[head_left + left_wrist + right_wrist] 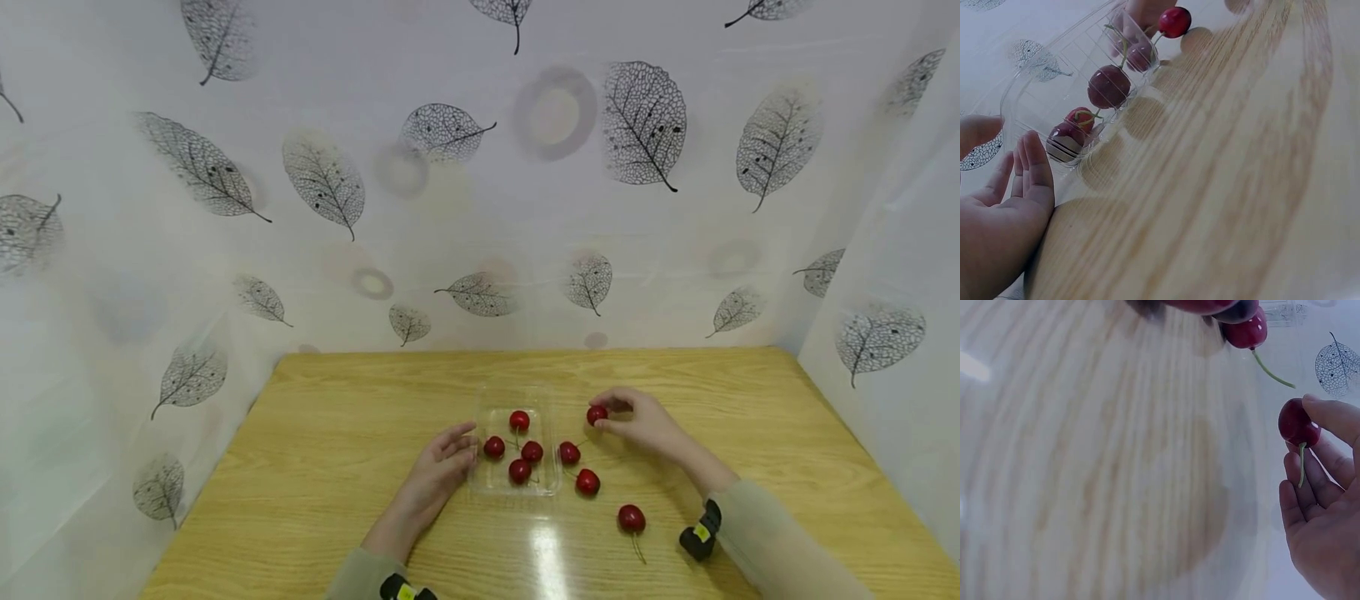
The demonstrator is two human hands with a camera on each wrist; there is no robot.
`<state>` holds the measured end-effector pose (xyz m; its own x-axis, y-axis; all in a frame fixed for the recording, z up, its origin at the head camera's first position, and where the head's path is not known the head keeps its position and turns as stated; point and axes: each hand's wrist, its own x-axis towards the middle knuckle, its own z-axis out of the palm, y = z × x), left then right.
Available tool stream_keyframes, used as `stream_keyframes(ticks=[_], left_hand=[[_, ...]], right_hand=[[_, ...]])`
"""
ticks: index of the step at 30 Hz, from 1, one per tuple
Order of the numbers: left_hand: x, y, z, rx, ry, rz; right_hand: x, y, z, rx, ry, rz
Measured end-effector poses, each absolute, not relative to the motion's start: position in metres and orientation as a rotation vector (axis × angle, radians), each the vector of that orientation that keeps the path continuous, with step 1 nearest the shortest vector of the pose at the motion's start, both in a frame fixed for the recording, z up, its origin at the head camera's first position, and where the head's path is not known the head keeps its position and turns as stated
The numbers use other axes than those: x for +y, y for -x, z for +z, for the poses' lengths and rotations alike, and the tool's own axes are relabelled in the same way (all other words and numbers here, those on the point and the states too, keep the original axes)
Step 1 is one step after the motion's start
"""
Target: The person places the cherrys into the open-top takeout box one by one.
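A clear plastic box (555,485) stands on the table with several red cherries (520,472) in it. At the box's left side is my left hand (441,468), its fingers extended by the wall. The left wrist view shows these fingers (1036,159) close to the box (1013,103); I cannot tell whether they touch it. To the right of the box, my right hand (641,423) pinches a cherry (597,415) between thumb and fingers. In the right wrist view the held cherry (1297,422) has its green stem hanging down.
Three loose cherries lie right of the box: one beside its wall (569,453), another cherry (588,482) just nearer, and a third cherry (632,518) toward the front. Behind the wooden table (360,400) hangs a leaf-patterned sheet (480,208), which also lines both sides.
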<state>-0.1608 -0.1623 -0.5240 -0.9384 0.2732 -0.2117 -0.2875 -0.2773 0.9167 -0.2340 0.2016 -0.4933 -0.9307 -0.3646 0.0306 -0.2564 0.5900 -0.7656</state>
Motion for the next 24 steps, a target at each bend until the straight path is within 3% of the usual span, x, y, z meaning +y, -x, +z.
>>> stream_keyframes(ticks=[24], left_hand=[[-0.162,0.161,-0.524,1.636,-0.005,2.269]], right_hand=[[0.181,0.236,-0.467,2.716,0.728,-1.273]])
